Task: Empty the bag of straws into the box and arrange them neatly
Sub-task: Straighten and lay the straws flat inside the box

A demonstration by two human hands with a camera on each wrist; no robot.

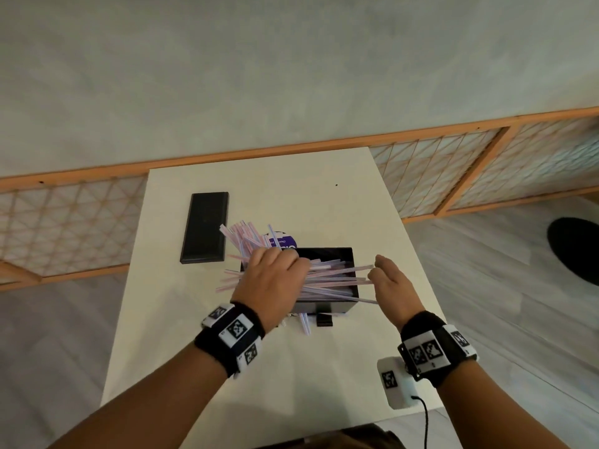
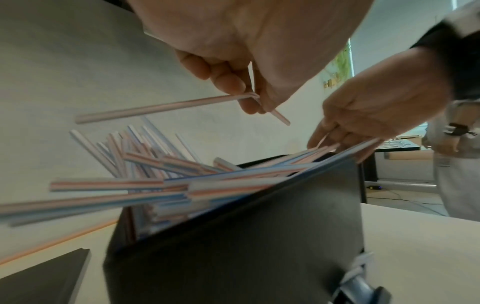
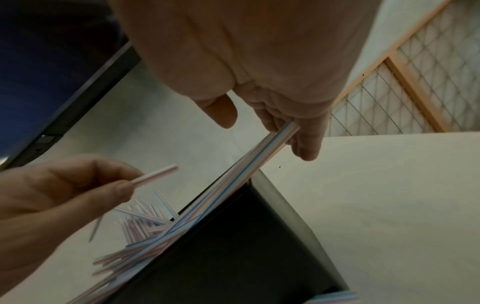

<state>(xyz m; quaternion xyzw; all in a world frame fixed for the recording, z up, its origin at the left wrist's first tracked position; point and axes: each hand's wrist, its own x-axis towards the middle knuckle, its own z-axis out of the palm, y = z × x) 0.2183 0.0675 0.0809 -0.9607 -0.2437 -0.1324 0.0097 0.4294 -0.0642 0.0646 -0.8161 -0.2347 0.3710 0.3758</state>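
One black box [image 1: 337, 306] on the white surface [image 1: 324, 367], open at the top. Striped straws [image 1: 327, 277], too many and too tangled to count, lie crosswise over its rim, ends sticking out left and right. One black lid [image 1: 205, 227] lies flat to the left, apart from the box. Left hand [image 1: 270, 280]: grip closed on one bent straw [image 2: 161, 108]. Right hand [image 1: 387, 280]: fingers [image 3: 306, 144] touching the straw ends at the box's right edge; grip not clear. Purple-labelled bag [image 1: 285, 243] behind the box, mostly hidden.
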